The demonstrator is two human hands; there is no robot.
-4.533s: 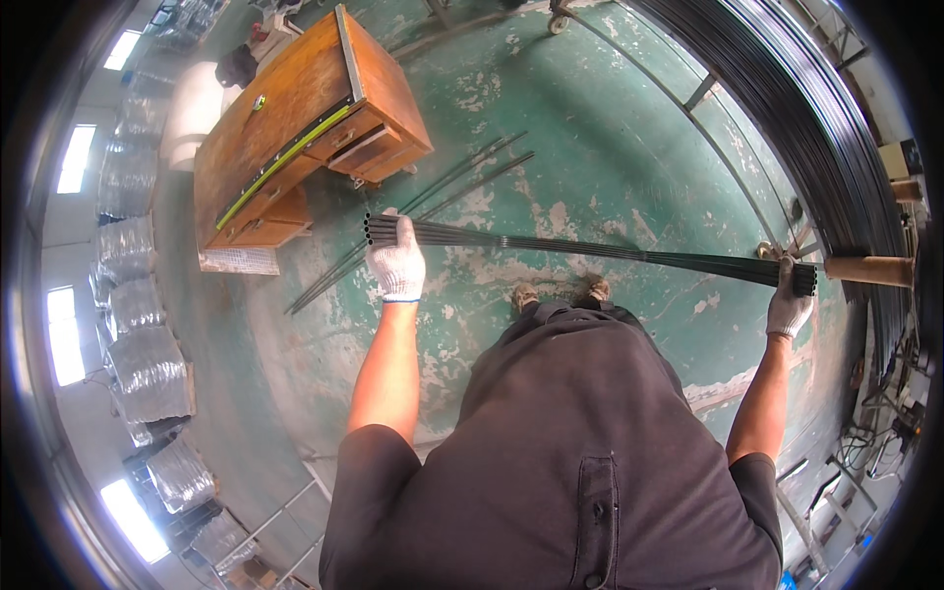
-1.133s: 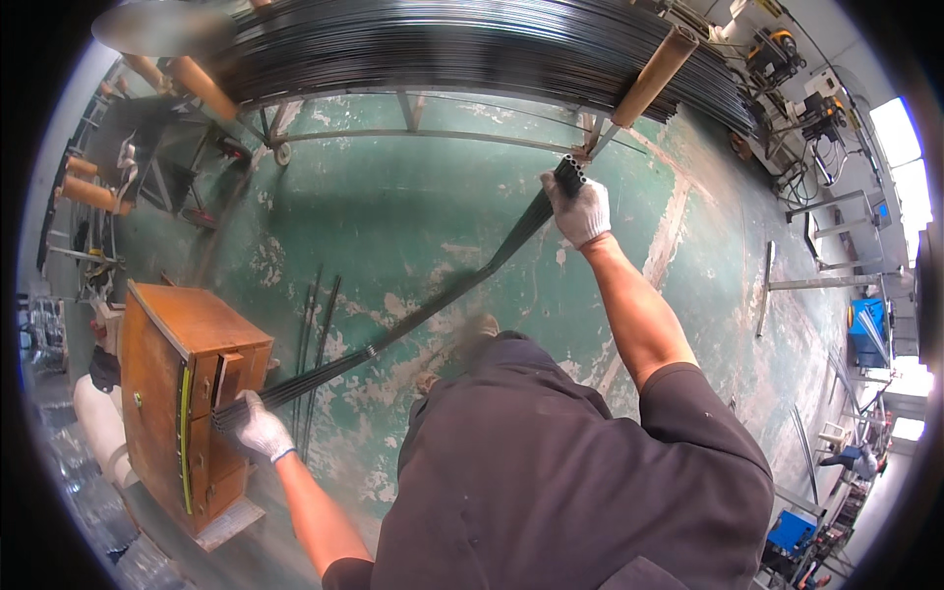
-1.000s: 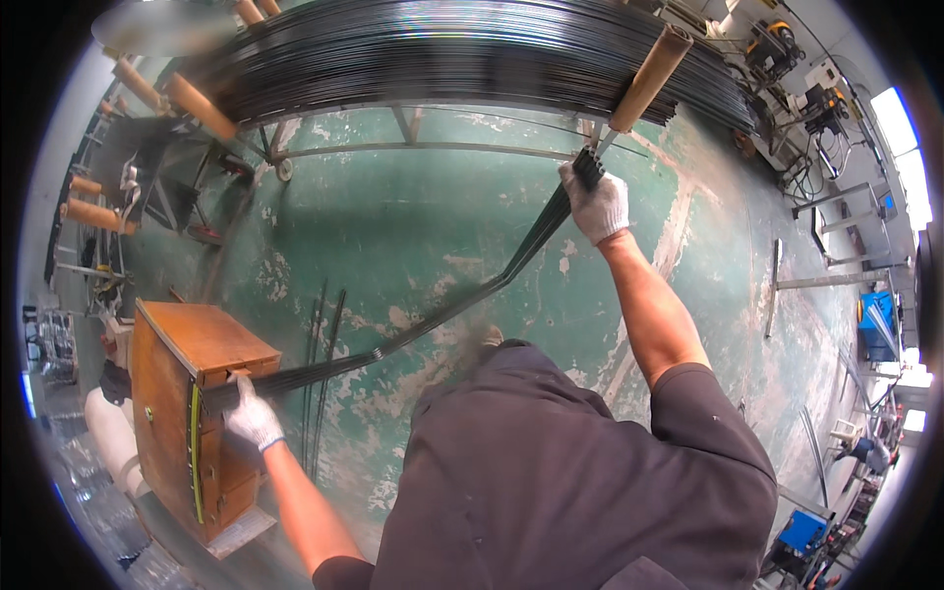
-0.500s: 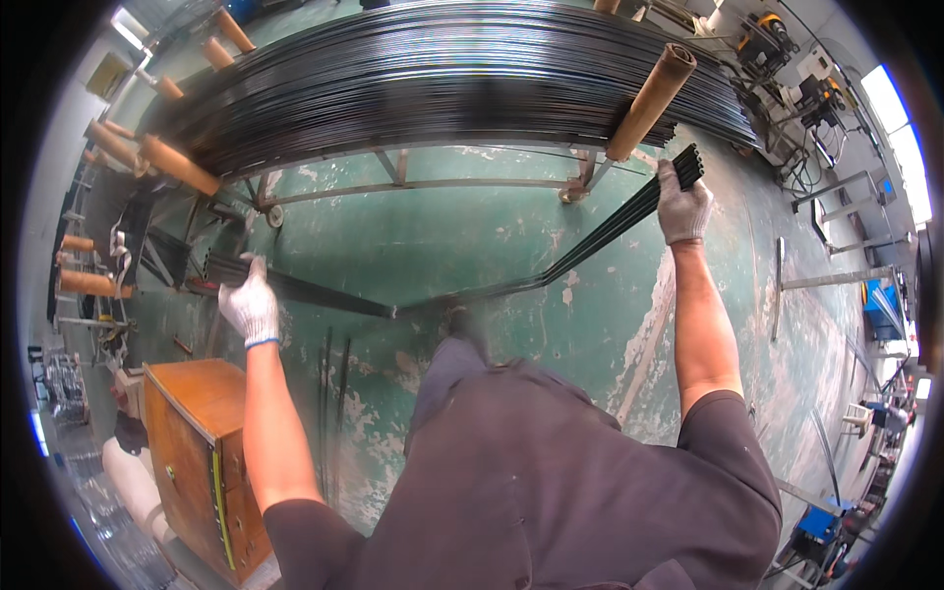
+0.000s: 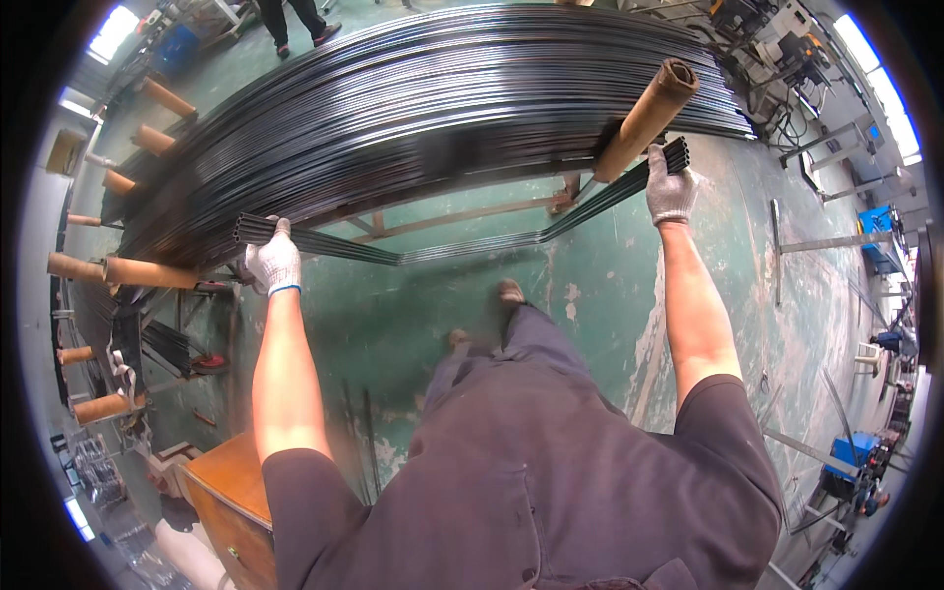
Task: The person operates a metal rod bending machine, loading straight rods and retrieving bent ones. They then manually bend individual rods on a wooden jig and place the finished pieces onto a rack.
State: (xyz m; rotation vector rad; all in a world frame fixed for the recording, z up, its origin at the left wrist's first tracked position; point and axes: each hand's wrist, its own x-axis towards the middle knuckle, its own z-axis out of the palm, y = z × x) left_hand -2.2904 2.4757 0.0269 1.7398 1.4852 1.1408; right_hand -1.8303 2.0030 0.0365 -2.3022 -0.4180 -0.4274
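A bundle of several black metal tubes, bent at two places, spans the space before me. Its left end is gripped by my left hand, in a white knitted glove with a blue cuff edge. My right hand, gloved too, is closed round the right end, close to the open tube mouths. Just beyond the bundle lies a large stack of long black tubes on a metal rack. A brown cardboard-wrapped post rises beside my right hand.
More brown-wrapped posts stand at the left end of the stack. A wooden cabinet is at my lower left. Metal frames and machines line the right side. Another person's legs show beyond the stack.
Both hands still hold the bundle. Its left end and middle have moved up and away from me, closer to the stack, and the rack appears nearer. The cabinet has slipped lower in view.
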